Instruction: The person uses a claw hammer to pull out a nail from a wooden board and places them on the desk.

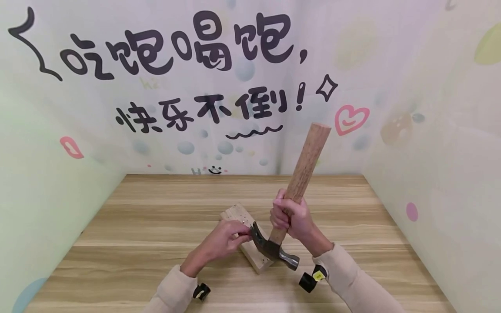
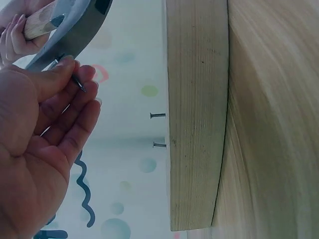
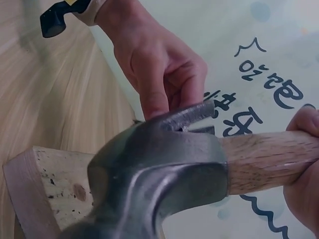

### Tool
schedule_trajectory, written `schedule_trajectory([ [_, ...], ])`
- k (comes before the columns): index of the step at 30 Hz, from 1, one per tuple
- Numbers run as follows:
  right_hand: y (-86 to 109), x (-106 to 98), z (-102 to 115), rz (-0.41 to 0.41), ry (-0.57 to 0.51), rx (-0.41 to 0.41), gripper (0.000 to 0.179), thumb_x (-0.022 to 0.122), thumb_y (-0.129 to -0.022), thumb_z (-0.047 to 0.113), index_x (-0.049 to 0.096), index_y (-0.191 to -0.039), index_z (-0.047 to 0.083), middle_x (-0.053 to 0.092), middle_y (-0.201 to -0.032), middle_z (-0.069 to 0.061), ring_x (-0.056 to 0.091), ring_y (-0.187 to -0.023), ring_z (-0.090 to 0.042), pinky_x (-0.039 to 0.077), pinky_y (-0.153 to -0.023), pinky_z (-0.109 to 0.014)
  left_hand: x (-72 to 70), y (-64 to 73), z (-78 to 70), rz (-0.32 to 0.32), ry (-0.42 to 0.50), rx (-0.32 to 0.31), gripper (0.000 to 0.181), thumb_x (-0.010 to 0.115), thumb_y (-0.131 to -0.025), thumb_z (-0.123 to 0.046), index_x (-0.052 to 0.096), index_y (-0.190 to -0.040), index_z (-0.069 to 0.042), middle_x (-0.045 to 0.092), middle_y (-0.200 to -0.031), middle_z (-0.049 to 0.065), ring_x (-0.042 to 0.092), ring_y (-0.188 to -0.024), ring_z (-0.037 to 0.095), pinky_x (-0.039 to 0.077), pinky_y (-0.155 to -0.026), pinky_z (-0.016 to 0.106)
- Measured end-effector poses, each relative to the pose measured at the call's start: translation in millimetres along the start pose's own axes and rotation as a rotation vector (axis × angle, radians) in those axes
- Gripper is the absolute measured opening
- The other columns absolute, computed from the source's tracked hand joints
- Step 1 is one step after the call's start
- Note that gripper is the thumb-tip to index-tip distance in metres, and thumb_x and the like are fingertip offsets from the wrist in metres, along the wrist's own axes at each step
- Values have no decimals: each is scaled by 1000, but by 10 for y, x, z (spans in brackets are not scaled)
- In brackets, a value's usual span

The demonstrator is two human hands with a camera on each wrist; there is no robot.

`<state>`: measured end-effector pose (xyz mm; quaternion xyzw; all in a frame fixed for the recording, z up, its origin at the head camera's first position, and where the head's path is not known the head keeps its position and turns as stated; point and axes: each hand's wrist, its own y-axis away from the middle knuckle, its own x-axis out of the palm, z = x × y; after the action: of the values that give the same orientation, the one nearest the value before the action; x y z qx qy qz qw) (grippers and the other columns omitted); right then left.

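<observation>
My right hand (image 1: pixel 294 216) grips the wooden handle of a claw hammer (image 1: pixel 307 167). The handle tilts up and away, with the dark metal head low and its claw towards my left hand (image 1: pixel 224 240). Between thumb and fingers the left hand pinches a nail (image 2: pixel 78 82), its pointed end showing in the left wrist view. The claw is right at those fingertips, and in the right wrist view it covers part of them. Below both hands a wooden board (image 1: pixel 256 255) lies at a slant on the table. Two nails (image 2: pixel 158 115) stick out of its upper face.
The wood-grain table (image 1: pixel 156 204) spreads around the board. A printed backdrop (image 1: pixel 188 152) with large dark lettering rises behind it, and pale side walls close in left and right. Black wrist cameras (image 1: pixel 308 281) hang from both sleeves near the tabletop.
</observation>
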<state>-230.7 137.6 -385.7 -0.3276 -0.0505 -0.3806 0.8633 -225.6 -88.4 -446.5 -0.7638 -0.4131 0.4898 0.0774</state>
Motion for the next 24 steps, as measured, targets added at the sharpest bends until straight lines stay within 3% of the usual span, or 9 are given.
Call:
schedule_trajectory([
  [5,-9,-70,23,74,-61,53,27,30,-93,-2,40,-72,10,26,-48,0,19,-35,-16,16,-33,-32,-15,29,-32,58,124,-90,6,68,-91,-8,74,-91,-6,74,-85,2,66,-76,6,55,-70,22],
  [8,7,-105,17,137,-105,94,26,31,-93,-1,39,-72,10,25,-48,0,19,-36,-15,14,-33,-31,-108,67,-69,79,224,-244,12,65,-95,-16,74,-97,-8,73,-87,1,68,-79,14,56,-72,27],
  [13,114,-137,-23,206,-55,159,23,31,-93,-3,39,-75,9,23,-49,-3,16,-35,-19,14,-33,-32,-376,81,-45,-52,308,-438,15,64,-97,-22,73,-101,-11,72,-88,8,66,-79,16,52,-67,27],
  [19,154,-169,-89,106,-17,124,24,27,-93,-5,35,-73,6,22,-48,-4,15,-35,-21,14,-34,-35,-425,108,100,-78,238,-507,18,65,-97,-21,74,-99,-6,72,-88,13,63,-74,11,47,-61,23],
  [24,122,-159,-114,14,47,134,23,36,-94,-2,41,-76,11,24,-49,-3,17,-37,-20,14,-36,-37,-395,192,180,-134,179,-600,17,64,-97,-17,72,-102,-2,72,-88,10,65,-78,21,48,-64,25],
])
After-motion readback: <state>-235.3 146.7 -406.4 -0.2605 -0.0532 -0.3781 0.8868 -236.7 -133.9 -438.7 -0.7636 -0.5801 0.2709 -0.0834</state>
